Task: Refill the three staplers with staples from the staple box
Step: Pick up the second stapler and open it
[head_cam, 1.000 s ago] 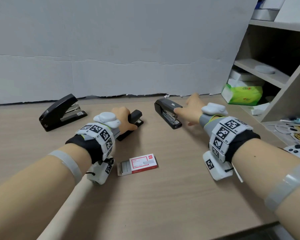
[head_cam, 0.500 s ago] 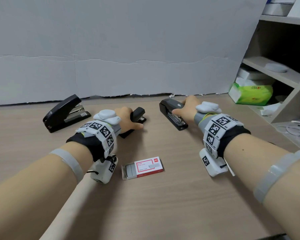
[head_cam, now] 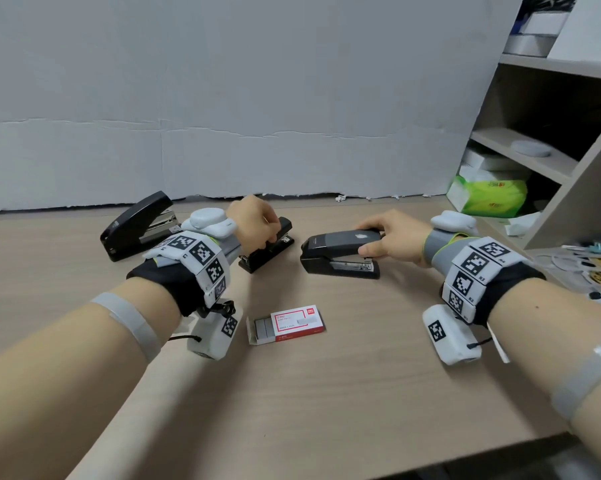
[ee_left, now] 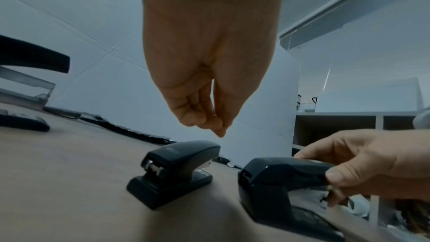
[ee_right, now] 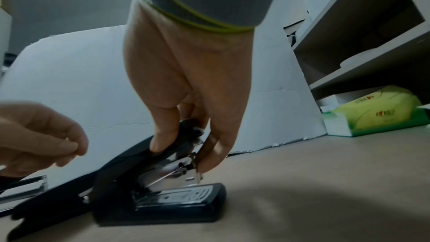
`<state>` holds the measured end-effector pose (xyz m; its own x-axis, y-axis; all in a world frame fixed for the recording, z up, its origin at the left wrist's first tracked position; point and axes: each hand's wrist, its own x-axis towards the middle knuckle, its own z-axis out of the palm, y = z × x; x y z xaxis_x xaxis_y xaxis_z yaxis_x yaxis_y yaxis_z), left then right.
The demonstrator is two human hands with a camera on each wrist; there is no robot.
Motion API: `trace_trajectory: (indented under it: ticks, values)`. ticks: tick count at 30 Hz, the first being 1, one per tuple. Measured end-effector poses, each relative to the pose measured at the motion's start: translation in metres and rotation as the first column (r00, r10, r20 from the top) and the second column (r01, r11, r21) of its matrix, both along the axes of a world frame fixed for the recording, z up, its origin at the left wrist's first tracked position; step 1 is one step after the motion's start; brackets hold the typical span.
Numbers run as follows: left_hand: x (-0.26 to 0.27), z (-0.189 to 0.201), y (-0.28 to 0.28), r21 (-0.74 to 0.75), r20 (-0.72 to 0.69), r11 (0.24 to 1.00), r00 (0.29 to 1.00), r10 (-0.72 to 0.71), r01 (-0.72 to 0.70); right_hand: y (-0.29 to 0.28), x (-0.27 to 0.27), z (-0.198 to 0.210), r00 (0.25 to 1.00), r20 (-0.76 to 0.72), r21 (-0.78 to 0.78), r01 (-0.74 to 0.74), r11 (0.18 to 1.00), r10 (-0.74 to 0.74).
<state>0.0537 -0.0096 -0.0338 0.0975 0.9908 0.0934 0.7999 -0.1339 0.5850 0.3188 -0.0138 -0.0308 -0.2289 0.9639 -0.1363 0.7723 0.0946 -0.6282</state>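
Observation:
Three black staplers stand on the wooden table (head_cam: 326, 393). My right hand (head_cam: 368, 240) grips the middle stapler (head_cam: 340, 240) by its front end, thumb on the near side, and the stapler lies crosswise. In the right wrist view the thumb presses its cover while the fingers (ee_right: 216, 155) hold the metal magazine front of this stapler (ee_right: 163, 200). My left hand (ee_left: 216, 128) hovers just above the small stapler (ee_left: 177, 165), fingers curled and holding nothing. The large stapler (head_cam: 136, 220) sits at far left. The red-and-white staple box (head_cam: 295, 322) lies open nearer me, with grey staple strips showing.
A white foam board (head_cam: 257, 133) closes the back of the table. A shelf unit (head_cam: 569, 202) stands on the right with a green tissue pack (head_cam: 489, 199) at its foot and small clutter (head_cam: 586, 258) beside it. The table's front edge runs bottom right.
My right hand has taken hold of the middle stapler, pulled it nearer and turned it crosswise. My left hand has lifted off the small stapler.

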Motion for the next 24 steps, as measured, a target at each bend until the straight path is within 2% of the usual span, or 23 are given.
trace_trajectory:
  ticks: [4, 8, 11, 13, 20, 24]
  values:
    - [0.004, -0.005, -0.011, -0.213, 0.079, 0.974, 0.995, -0.059, 0.074, -0.016, -0.004, 0.003, 0.993, -0.093, -0.066, -0.079, 0.995, 0.073]
    - [0.006, -0.005, -0.023, -0.315, 0.039, 0.935, 0.987, -0.157, 0.162, -0.027, -0.019, 0.005, 0.985, -0.125, -0.09, -0.127, 0.988, 0.115]
    - [0.01, 0.003, -0.031, -0.291, -0.095, 0.92, 0.949, -0.3, 0.261, -0.03, -0.033, 0.002, 0.981, -0.119, -0.054, -0.16, 0.986, 0.153]
    - [0.017, 0.009, -0.038, -0.265, -0.138, 0.918, 0.931, -0.338, 0.294, -0.031, -0.042, 0.0, 0.978, -0.116, -0.026, -0.18, 0.983, 0.176]
    - [0.039, 0.002, -0.041, -0.095, -0.342, 0.963, 0.9, -0.27, 0.252, -0.034, -0.049, -0.006, 0.982, -0.106, 0.031, -0.152, 0.988, 0.154]
    - [0.049, -0.001, -0.038, -0.092, -0.371, 0.965, 0.89, -0.263, 0.247, -0.032, -0.035, -0.013, 0.991, 0.073, -0.032, -0.111, 0.993, 0.113]
